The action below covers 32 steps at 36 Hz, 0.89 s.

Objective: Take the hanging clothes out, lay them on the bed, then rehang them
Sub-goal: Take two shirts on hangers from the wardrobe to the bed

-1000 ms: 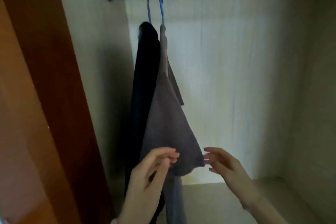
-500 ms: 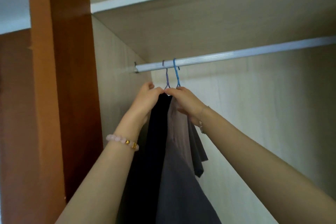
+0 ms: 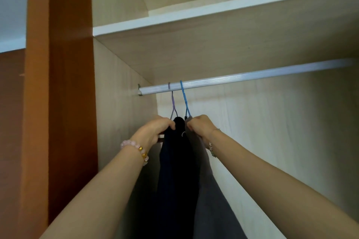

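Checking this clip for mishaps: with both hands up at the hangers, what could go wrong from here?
The left hand and right hand grip by the garment tops, so the black garment or grey garment might slide off when lifted.
The purple hanger and blue hanger hook close together on the rail; lifted at once, they could tangle.

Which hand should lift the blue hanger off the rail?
Right hand: it grips the grey garment right under the blue hanger. The left hand grips the black garment under the purple hanger.
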Each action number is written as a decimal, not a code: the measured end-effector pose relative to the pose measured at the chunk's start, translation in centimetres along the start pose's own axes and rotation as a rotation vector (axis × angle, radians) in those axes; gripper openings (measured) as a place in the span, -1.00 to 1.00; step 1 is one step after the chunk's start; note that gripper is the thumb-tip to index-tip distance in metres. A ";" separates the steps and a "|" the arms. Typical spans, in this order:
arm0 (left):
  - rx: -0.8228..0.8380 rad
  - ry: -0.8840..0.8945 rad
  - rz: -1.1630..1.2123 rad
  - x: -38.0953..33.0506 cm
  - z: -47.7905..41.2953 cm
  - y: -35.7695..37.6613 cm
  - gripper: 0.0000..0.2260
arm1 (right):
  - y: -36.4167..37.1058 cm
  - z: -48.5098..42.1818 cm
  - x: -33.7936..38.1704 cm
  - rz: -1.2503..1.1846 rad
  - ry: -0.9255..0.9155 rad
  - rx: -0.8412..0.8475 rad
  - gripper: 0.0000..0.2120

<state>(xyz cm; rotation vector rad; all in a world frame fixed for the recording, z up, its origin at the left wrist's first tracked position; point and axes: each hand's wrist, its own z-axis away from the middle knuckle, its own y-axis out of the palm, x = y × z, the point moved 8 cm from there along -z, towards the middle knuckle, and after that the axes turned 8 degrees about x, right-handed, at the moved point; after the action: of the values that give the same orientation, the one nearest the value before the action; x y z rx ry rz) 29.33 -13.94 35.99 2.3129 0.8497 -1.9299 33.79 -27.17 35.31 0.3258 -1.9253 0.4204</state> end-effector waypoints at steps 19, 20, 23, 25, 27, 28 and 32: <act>-0.178 0.148 0.071 -5.3 -2.4 -3.5 -0.66 | -6.1 -0.1 5.4 0.269 -0.153 -0.054 -0.75; -0.161 0.130 0.039 -5.3 -2.5 -3.2 -0.65 | -6.3 0.1 5.1 0.271 -0.152 -0.054 -0.74; -0.066 0.076 -0.052 -4.1 -2.8 -1.8 -0.63 | -6.8 0.9 3.1 0.267 -0.140 -0.039 -0.78; -0.086 0.075 -0.051 -3.4 -2.9 -1.6 -0.69 | -7.2 1.7 1.9 0.239 -0.148 -0.016 -0.85; -0.052 0.062 -0.043 -2.2 -3.3 -0.8 -0.67 | -7.8 2.4 1.2 0.186 -0.166 -0.013 -0.89; -0.054 0.050 -0.034 -1.6 -3.4 -0.6 -0.67 | -8.1 2.6 1.2 0.175 -0.175 -0.015 -0.88; -0.059 -0.011 0.047 -0.8 -2.8 -0.2 -0.80 | -7.7 2.9 2.4 0.207 -0.182 -0.032 -0.81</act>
<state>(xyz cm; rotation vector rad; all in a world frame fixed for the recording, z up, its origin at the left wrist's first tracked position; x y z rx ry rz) 31.69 -13.17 37.44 2.2665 0.8316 -1.8708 33.73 -35.46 37.58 0.1476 -2.1513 0.5094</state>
